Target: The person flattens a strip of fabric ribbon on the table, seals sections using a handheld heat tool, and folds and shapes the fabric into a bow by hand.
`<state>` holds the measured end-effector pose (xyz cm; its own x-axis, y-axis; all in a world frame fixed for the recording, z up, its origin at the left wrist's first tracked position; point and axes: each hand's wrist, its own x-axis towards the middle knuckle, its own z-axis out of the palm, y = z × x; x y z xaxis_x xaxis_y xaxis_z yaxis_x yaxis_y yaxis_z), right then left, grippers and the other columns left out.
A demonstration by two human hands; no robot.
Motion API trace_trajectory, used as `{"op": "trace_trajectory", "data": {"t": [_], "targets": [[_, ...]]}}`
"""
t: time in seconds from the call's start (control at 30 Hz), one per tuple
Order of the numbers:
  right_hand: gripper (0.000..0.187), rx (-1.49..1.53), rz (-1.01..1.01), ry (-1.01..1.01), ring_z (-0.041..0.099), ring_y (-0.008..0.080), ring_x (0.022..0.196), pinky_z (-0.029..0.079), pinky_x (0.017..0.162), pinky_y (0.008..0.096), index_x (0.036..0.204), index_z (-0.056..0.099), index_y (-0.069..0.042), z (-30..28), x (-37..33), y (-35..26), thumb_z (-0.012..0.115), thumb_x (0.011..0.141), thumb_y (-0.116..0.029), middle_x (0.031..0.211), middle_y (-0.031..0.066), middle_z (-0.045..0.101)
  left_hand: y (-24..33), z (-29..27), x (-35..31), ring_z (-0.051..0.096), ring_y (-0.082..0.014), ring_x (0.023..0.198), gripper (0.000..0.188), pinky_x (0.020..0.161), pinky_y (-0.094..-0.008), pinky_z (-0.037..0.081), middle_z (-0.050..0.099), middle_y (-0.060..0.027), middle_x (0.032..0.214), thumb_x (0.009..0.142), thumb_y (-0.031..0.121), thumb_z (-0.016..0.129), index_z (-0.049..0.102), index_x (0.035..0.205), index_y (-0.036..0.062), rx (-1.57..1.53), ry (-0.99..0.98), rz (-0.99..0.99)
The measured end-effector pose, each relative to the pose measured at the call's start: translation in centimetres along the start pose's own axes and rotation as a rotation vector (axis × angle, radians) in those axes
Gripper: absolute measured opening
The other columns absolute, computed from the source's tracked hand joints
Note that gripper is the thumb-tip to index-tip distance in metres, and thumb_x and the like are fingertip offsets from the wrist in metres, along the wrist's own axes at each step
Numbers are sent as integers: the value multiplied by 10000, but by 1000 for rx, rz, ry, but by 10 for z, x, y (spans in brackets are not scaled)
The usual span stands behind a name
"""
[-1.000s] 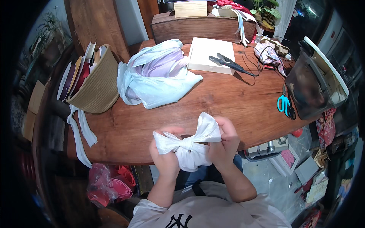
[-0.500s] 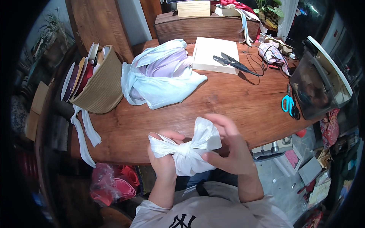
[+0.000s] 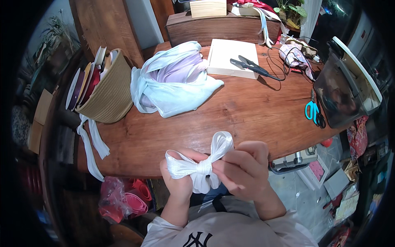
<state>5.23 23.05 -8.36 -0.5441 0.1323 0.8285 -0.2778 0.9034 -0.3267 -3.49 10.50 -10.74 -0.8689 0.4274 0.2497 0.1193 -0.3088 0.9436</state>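
Observation:
A white ribbon bow (image 3: 204, 166) with several loops is held up in front of my body, just off the table's near edge. My left hand (image 3: 177, 175) is closed on its left side, with fingers behind the left loop. Beside the knot, my right hand (image 3: 245, 168) pinches the right-hand loops between thumb and bent fingers. The bow's rear side is hidden from view.
On the wooden table (image 3: 230, 111) lie pale blue and lilac sheer fabric (image 3: 177, 78), a white box (image 3: 222, 53) with a black corded hot tool (image 3: 249, 66), and blue-handled scissors (image 3: 312, 111). A woven basket (image 3: 109, 92) holds ribbon spools; white ribbon (image 3: 92, 144) hangs over the edge.
My right hand has gone from spread fingers around the bow to a closed pinch beside the knot. The right loop is now gathered narrower, and the bow has turned a little.

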Motion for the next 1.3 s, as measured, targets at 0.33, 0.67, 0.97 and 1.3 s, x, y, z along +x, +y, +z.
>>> {"op": "trace_trajectory", "data": {"t": [0.33, 0.67, 0.97, 1.3], "targets": [[77, 589, 532, -202, 441, 213, 772, 366, 669, 301, 698, 577, -59, -4, 1, 1, 632, 672, -11, 761, 33, 538, -12, 8, 1, 536, -179, 520, 661, 491, -281, 420, 597, -134, 618, 1004, 422, 270, 584, 642, -32, 51, 13, 225], [178, 469, 535, -92, 444, 164, 818, 364, 714, 258, 849, 546, -53, 3, -3, 0, 619, 707, 25, 893, 64, 504, -12, -4, 4, 621, -183, 608, 612, 555, -269, 473, 654, -139, 692, 935, 474, 462, 660, 718, -63, -29, -92, 98], [622, 1120, 465, 149, 500, 201, 1034, 407, 895, 313, 1311, 322, 31, 28, -42, 45, 576, 746, 88, 1163, 157, 471, -13, -3, 13, 610, -167, 557, 531, 532, -263, 488, 631, -138, 632, 941, 422, 485, 604, 721, -46, -158, 82, -65], [388, 252, 137, 220, 610, 311, 734, 495, 637, 338, 1120, 570, -7, 27, -16, 39, 625, 736, -2, 876, 134, 622, -7, -3, 19, 614, -154, 596, 420, 565, -258, 489, 647, -129, 686, 969, 310, 475, 618, 808, -50, -114, -131, -223]]}}
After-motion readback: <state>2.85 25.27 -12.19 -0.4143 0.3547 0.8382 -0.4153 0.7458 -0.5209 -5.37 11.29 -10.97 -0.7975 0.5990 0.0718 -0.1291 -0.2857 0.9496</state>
